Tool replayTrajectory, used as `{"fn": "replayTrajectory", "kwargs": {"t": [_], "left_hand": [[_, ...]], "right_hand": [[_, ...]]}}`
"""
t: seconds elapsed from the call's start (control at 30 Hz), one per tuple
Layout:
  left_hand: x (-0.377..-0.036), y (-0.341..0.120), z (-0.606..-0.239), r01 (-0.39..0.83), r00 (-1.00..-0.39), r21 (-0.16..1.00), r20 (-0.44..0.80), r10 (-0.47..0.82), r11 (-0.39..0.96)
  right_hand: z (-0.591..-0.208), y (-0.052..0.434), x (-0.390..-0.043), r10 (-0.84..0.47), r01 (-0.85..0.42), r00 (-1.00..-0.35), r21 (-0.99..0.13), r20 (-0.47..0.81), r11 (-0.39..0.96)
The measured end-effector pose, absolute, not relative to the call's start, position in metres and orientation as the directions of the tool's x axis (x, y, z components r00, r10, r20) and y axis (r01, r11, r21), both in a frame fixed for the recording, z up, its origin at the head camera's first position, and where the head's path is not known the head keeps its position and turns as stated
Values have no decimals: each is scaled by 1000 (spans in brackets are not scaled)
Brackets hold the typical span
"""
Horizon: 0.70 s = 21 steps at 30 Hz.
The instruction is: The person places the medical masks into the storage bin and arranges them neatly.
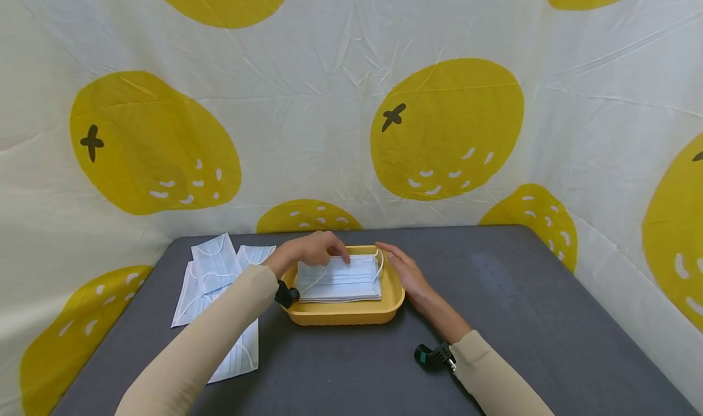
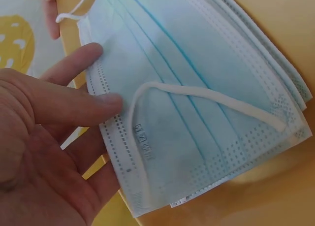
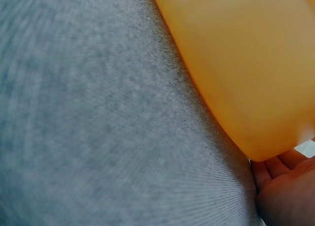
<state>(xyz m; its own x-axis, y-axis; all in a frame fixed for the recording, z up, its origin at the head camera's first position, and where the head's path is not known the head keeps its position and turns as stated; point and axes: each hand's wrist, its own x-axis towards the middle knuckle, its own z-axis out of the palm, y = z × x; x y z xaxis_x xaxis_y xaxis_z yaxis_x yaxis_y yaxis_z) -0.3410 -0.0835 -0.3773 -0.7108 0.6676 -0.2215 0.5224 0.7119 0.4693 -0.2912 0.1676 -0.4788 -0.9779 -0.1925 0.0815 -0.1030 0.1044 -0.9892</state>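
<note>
A yellow tray sits on the dark table, holding a stack of light-blue pleated face masks with white ear loops. My left hand reaches over the tray's far left part. In the left wrist view, the thumb lies on the top face mask near its edge, while the lower fingers pass behind that edge, pinching it. My right hand rests along the tray's right side, its fingers fairly straight. The right wrist view shows those fingers at the tray's corner.
Several loose face masks lie overlapping on the table left of the tray, partly hidden by my left sleeve. A white curtain printed with yellow fruit hangs behind the grey table.
</note>
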Motion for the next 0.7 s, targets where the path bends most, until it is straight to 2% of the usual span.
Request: {"fn": "replayTrajectory", "kwargs": {"t": [0.33,0.7], "left_hand": [[-341,-81,-376,559,-716,479,-133,685,677],[-345,-84,-369,624,-664,516,-46,746,587]], "right_hand": [[-480,169,-291,-192,-82,-979,-992,63,97],[-477,167,-288,-180,-104,-980,-990,86,93]]}}
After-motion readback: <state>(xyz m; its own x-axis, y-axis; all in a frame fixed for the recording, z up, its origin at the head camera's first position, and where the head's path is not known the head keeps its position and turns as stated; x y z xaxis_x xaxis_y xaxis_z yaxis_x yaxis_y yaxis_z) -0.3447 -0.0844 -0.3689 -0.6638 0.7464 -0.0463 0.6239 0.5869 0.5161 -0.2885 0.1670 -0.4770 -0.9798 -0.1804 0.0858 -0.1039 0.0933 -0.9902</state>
